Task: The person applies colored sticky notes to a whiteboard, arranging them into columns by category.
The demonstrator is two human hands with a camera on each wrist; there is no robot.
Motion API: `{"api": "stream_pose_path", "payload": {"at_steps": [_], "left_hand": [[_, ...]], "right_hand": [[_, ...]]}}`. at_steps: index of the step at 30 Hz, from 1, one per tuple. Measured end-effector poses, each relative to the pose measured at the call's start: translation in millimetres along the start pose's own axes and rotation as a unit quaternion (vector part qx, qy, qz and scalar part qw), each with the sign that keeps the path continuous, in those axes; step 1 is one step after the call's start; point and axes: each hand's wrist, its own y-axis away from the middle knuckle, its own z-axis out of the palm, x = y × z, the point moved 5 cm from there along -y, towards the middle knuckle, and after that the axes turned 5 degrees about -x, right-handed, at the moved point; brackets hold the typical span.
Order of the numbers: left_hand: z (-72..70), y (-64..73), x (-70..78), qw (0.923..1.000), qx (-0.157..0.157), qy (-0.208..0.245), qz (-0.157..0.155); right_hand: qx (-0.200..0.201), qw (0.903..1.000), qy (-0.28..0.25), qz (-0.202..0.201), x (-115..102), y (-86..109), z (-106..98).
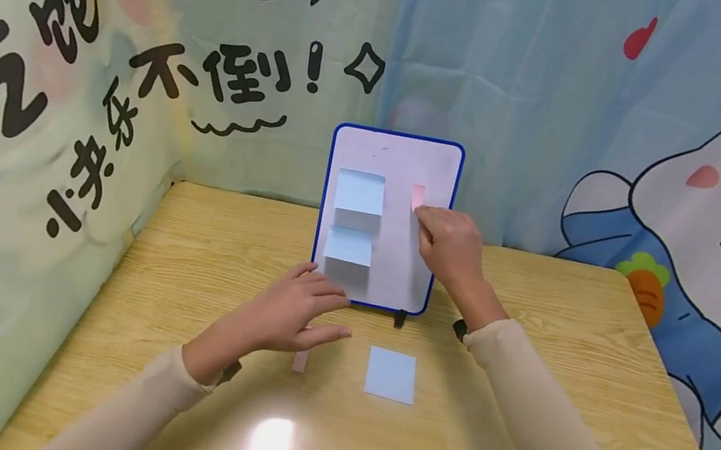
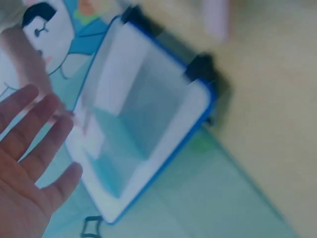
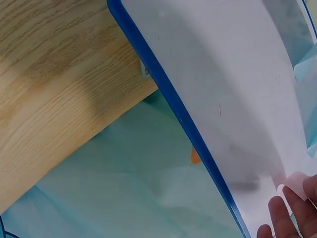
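A small whiteboard (image 1: 387,278) with a blue frame stands upright on the table. Two light blue sticky notes, an upper one (image 1: 361,191) and a lower one (image 1: 349,246), hang on its left half with their lower edges lifted off. On the right half, my right hand (image 1: 449,245) pinches the lower end of a narrow pink sticky note (image 1: 417,195); in the right wrist view the pink paper (image 3: 296,182) curls between thumb and fingers. My left hand (image 1: 295,310) hovers by the board's lower left corner, fingers spread and holding nothing.
A blue sticky note (image 1: 392,375) lies flat on the wooden table (image 1: 219,248) before the board. Left of it is another pink strip (image 1: 300,362), partly covered by my left hand. Black feet (image 1: 399,319) prop the board, and a printed curtain (image 1: 502,81) hangs behind.
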Motion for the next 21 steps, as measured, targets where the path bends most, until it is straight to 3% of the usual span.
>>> {"api": "stream_pose_path", "payload": {"at_steps": [5,8,14,16,21], "left_hand": [[-21.1,-41.3,-12.0,0.9974,0.054,-0.047,-0.006],[-26.5,-68.5,-23.4,0.9960,0.045,-0.070,-0.033],[-17.0,-118.7,-48.0,0.9887,-0.072,-0.083,-0.103],[-9.5,-130.0,-54.3,0.9845,-0.106,-0.082,-0.113],[6.0,-146.3,-66.5,0.9779,-0.154,-0.077,-0.118]], "right_hand": [[0.001,1.0000,0.001,0.002,0,1.3,2],[0.005,1.0000,-0.001,0.003,1,1.9,4],[-0.003,0.9999,-0.006,0.010,4,2.5,7],[-0.015,0.9997,-0.004,0.018,4,2.9,9],[-0.030,0.9990,-0.001,0.032,3,3.9,11]]}}
